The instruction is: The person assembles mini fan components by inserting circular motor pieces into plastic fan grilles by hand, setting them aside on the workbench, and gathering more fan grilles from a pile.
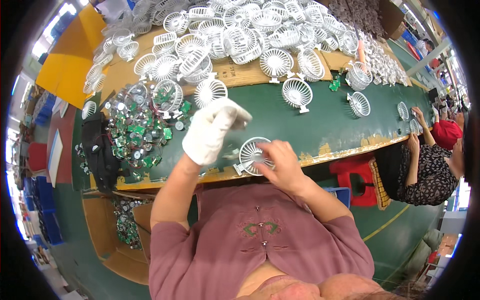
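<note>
My right hand (284,169) is bare and closed on the rim of a round white fan cage (246,156) at the table's near edge. The cage has radial ribs and a short tab at its lower left. My left hand (210,131) wears a white glove and is raised just left of and above this cage. Its fingers are curled and their tips are blurred, so whatever they hold is not clear. Between the glove and the cage is a small smeared shape (230,151) that I cannot make out.
Loose fan cages (235,40) lie heaped on cardboard at the back. Left of me is a pile of green circuit boards and small motors (137,130), beside a black bag (95,145). An open carton (100,235) stands below. At right, a person (430,165) sits near a red stool (352,182).
</note>
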The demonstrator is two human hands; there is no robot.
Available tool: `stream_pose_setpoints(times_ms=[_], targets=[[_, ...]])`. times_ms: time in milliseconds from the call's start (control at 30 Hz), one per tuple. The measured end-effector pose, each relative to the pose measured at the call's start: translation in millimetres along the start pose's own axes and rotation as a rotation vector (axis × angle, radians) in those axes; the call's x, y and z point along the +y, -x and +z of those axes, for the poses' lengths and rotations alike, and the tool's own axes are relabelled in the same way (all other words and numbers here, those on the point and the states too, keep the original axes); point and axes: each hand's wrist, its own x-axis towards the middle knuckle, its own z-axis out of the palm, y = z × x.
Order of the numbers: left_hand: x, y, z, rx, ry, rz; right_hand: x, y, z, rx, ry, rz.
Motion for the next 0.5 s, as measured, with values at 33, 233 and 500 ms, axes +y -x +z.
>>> stream_pose_setpoints(times_ms=[33, 233, 500], targets=[[-3.5, 7.7, 2.7, -0.025, 0.026, -0.049, 1.6, -2.3, 2.6, 0.076, -0.058, 0.022], [-18.5, 36.3, 21.1, -0.070, 0.266, -0.111, 10.1, -12.5, 8.1, 0.015, -0.344, 0.060], [-10.9, 61.4, 14.4, -0.020, 0.231, -0.396, 3.3, -2.3, -12.1, -0.206, -0.887, 0.395]])
